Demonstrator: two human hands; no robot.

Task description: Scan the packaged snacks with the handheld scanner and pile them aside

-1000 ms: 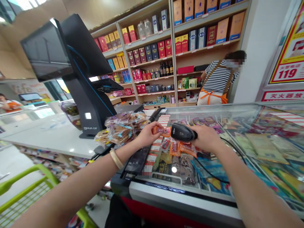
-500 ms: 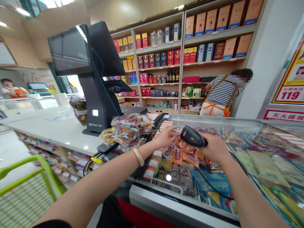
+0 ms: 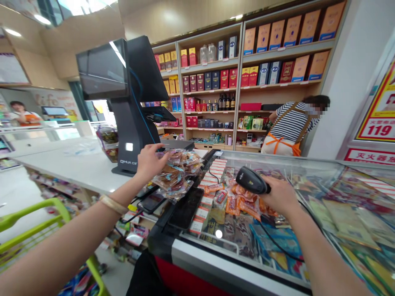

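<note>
Black scanner point(image 3: 253, 181), held above the glass-topped case point(image 3: 197, 248), with its head aimed toward the left side. Wrapped around its handle, the closed fingers of the right hand point(image 3: 279, 195); right forearm slanting in from the lower right, wrist nearly straight. Reaching forward from the lower left, the left forearm, with wrist raised and left hand point(image 3: 151, 162) above the near end of the bagged snacks point(image 3: 175, 170). Fingers of that hand stretched forward and moderately apart, with nothing visibly gripped; contact with the bags hard to tell.

By count: one scanner, in hand; one pale bracelet point(image 3: 113, 204), on the left wrist; one large dark phone point(image 3: 187, 207), flat at the left side of the case; one smaller dark device point(image 3: 151, 202), just beside the bags. Several orange packets point(image 3: 248, 205), heaped on the glass below the scanner, overlapping too much for a sure count. Likewise several bagged snacks, stacked near one black terminal point(image 3: 132, 123). Farther back, two other people: one in a striped top point(image 3: 290, 121), one in an orange apron point(image 3: 31, 119).
</note>
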